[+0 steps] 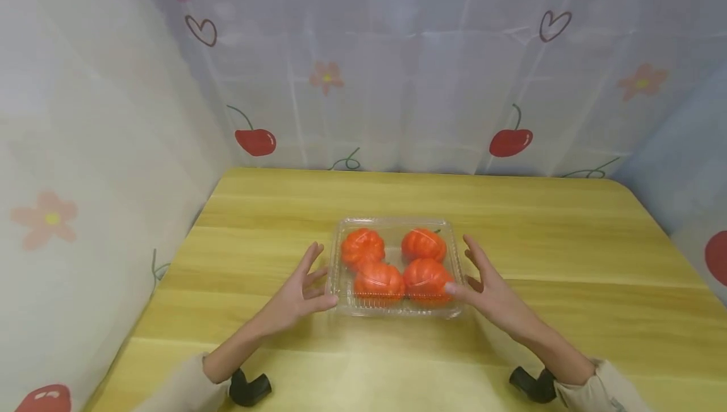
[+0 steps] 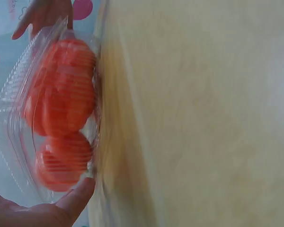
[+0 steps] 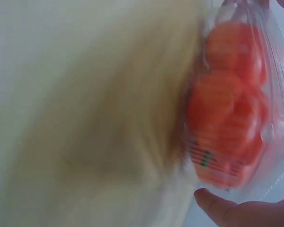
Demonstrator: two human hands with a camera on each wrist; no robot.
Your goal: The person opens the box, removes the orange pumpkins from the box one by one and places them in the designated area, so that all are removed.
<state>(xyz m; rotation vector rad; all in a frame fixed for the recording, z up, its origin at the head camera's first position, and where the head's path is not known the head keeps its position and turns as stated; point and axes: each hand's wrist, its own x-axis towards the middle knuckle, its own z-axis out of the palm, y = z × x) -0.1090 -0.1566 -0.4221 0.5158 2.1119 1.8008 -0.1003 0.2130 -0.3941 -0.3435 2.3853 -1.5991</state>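
Note:
In the head view a clear plastic clamshell box [image 1: 394, 312] stands on the table, its lid down. Several small orange pumpkins [image 1: 379, 281] are inside it, one showing a bit of green stem. My left hand [image 1: 291, 300] is at the box's left side, fingers extended and spread, thumb tip right at the front left edge. On the opposite side is my right hand [image 1: 500, 301], fingers also extended, its thumb overlapping the front right corner. The left wrist view has the left thumb [image 2: 75, 201] close by the box's end; the right thumb [image 3: 217, 205] shows just beside it in the right wrist view.
The yellow wood-grain table [image 1: 420, 197] has rounded far corners. A patterned curtain [image 1: 397, 84] hangs behind it, with more pale cloth on both sides. Black angled pieces [image 1: 250, 388] sit by each wrist at the sleeve cuffs.

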